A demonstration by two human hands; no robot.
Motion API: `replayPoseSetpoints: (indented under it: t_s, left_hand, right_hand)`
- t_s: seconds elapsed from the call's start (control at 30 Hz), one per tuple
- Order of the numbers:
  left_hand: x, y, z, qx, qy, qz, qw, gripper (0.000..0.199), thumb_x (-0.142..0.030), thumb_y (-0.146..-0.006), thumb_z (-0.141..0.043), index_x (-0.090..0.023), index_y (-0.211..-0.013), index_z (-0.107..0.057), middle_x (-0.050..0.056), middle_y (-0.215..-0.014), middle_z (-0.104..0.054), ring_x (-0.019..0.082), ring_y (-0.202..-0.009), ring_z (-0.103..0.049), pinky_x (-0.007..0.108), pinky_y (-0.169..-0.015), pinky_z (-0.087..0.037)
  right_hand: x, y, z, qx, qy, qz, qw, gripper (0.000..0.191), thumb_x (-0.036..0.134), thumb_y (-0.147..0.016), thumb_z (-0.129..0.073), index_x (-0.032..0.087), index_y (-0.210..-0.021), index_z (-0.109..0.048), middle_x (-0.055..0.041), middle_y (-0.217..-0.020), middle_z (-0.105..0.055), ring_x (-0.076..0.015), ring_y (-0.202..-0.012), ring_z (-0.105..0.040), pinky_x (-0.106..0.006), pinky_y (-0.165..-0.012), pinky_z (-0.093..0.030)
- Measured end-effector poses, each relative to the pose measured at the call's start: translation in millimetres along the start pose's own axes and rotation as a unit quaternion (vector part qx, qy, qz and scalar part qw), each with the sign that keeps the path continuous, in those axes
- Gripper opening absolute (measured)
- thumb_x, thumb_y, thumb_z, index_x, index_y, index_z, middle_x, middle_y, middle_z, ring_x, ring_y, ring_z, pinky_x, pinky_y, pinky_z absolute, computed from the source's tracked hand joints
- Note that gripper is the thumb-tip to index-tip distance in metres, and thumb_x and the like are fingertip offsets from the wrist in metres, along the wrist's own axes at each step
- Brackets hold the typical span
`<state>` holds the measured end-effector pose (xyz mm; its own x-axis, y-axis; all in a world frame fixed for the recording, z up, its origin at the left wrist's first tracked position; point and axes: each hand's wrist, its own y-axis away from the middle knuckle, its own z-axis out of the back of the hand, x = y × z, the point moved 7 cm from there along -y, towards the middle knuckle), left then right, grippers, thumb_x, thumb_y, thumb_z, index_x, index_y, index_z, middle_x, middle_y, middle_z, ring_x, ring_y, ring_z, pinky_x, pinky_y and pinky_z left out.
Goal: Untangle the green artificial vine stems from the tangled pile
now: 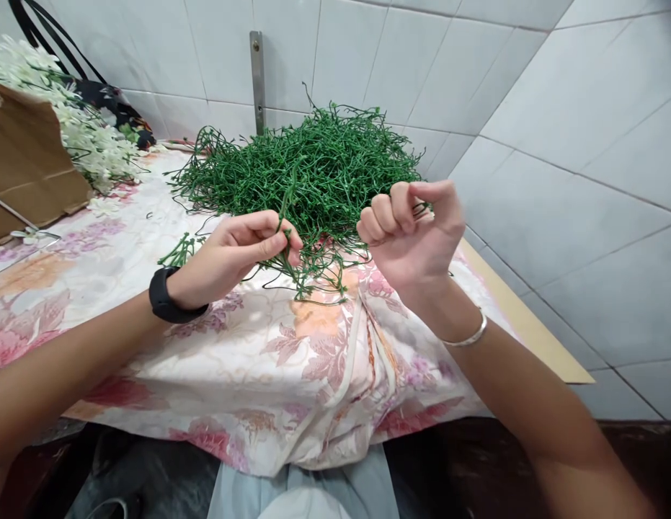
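While the left hand (243,249) pinches a thin green plastic stem (285,216), right hand (408,223) fisted on more stems, tangled green stem heap (308,162) behind, on floral cloth (259,360).

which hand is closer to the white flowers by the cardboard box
Left. The left hand pinches a green stem on the side nearer the white flowers; the right hand is fisted farther away, beyond the green pile.

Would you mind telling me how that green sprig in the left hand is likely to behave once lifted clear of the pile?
The green sprig looks thin and wiry, so it probably bends and droops. It seems light. Its branches may snag in the tangled green pile behind the left hand.
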<state>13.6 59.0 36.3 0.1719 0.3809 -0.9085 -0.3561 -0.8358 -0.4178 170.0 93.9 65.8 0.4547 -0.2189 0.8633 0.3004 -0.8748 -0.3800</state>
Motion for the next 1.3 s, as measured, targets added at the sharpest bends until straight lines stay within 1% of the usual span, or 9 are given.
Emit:
replayPoseSetpoints:
  t_s: [0.13, 0.23, 0.33, 0.47, 0.67, 0.87, 1.0, 1.13, 1.3]
  left_hand:
    - [-1, -3, 10.7, -0.066, 0.0, -0.017, 0.998, 0.006, -0.022, -0.076, -0.058, -0.017, -0.078, -0.061, 0.001, -0.082, -0.062, 0.012, -0.078, -0.058, 0.025, -0.074, -0.044]
    - [0, -3, 11.0, -0.073, -0.017, -0.016, 0.997, 0.009, -0.023, -0.077, -0.057, -0.017, -0.081, -0.062, 0.004, -0.091, -0.063, 0.014, -0.087, -0.057, 0.027, -0.081, -0.042]
    - [0, -4, 10.7, -0.072, -0.031, -0.02, 0.997, 0.011, -0.022, -0.078, -0.055, -0.017, -0.085, -0.063, 0.004, -0.097, -0.063, 0.015, -0.093, -0.056, 0.029, -0.087, -0.04]
    - [4, -5, 11.4, -0.077, -0.039, -0.016, 0.996, 0.013, -0.022, -0.078, -0.055, -0.017, -0.087, -0.063, 0.005, -0.102, -0.062, 0.016, -0.1, -0.054, 0.03, -0.092, -0.037]
    - [7, -4, 10.0, -0.084, -0.042, 0.004, 0.996, 0.012, -0.025, -0.077, -0.057, -0.017, -0.083, -0.063, 0.006, -0.116, -0.056, 0.02, -0.114, -0.046, 0.034, -0.097, -0.032]
    - [6, -3, 6.6, -0.061, -0.043, 0.008, 0.997, 0.016, -0.028, -0.076, -0.059, -0.019, -0.087, -0.066, 0.005, -0.123, -0.051, 0.023, -0.118, -0.042, 0.036, -0.095, -0.036]
    - [9, -3, 2.3, -0.028, -0.034, 0.013, 0.999, 0.026, -0.025, -0.077, -0.057, -0.022, -0.102, -0.061, 0.004, -0.126, -0.048, 0.021, -0.119, -0.041, 0.032, -0.096, -0.037]
    - [11, -3, 5.7, -0.051, -0.032, 0.014, 0.998, 0.037, -0.021, -0.072, -0.062, -0.021, -0.109, -0.055, 0.005, -0.114, -0.056, 0.016, -0.104, -0.051, 0.027, -0.088, -0.043]
    - [9, -1, 11.1, -0.086, -0.077, 0.011, 0.993, 0.022, -0.022, -0.064, -0.069, -0.017, -0.084, -0.061, 0.001, -0.086, -0.06, 0.011, -0.077, -0.055, 0.021, -0.07, -0.046]
  right_hand:
    - [-3, -6, 12, -0.048, 0.051, 0.067, 0.995, 0.039, 0.034, -0.079, -0.04, 0.019, -0.045, -0.027, 0.0054, -0.044, -0.022, -0.0066, -0.039, -0.026, -0.022, -0.041, -0.028]
    - [-2, -9, 15, -0.058, 0.076, 0.13, 0.987, 0.033, 0.027, -0.079, -0.04, 0.018, -0.048, -0.035, 0.0041, -0.049, -0.031, -0.0069, -0.047, -0.038, -0.023, -0.052, -0.037]
    - [0, -8, 14, -0.053, 0.151, 0.173, 0.972, 0.025, 0.022, -0.078, -0.041, 0.017, -0.055, -0.046, 0.0007, -0.062, -0.047, -0.0091, -0.069, -0.051, -0.026, -0.074, -0.041]
    - [1, -4, 7, -0.035, 0.241, 0.186, 0.952, 0.013, 0.019, -0.078, -0.042, 0.019, -0.075, -0.054, -0.001, -0.089, -0.055, -0.0114, -0.095, -0.05, -0.028, -0.09, -0.035]
    - [-10, 3, -10, 0.033, 0.32, 0.154, 0.934, 0.009, 0.024, -0.08, -0.045, 0.02, -0.079, -0.052, -0.0012, -0.087, -0.055, -0.0123, -0.088, -0.052, -0.03, -0.085, -0.039]
    - [-21, 12, -32, 0.132, 0.42, 0.169, 0.882, 0.012, 0.027, -0.079, -0.051, 0.019, -0.087, -0.056, -0.0036, -0.093, -0.057, -0.0148, -0.093, -0.05, -0.033, -0.086, -0.037]
    - [-23, 16, -38, 0.144, 0.471, 0.184, 0.851, 0.011, 0.027, -0.078, -0.054, 0.02, -0.084, -0.059, -0.0018, -0.084, -0.06, -0.014, -0.083, -0.052, -0.033, -0.08, -0.036]
    - [-21, 16, -34, 0.116, 0.453, 0.197, 0.862, 0.008, 0.026, -0.077, -0.056, 0.021, -0.081, -0.06, 0.0004, -0.077, -0.061, -0.0123, -0.074, -0.052, -0.031, -0.075, -0.037]
    - [-19, 15, -28, 0.075, 0.424, 0.19, 0.882, 0.008, 0.025, -0.077, -0.056, 0.02, -0.082, -0.061, -0.0005, -0.08, -0.062, -0.0123, -0.076, -0.054, -0.03, -0.073, -0.039]
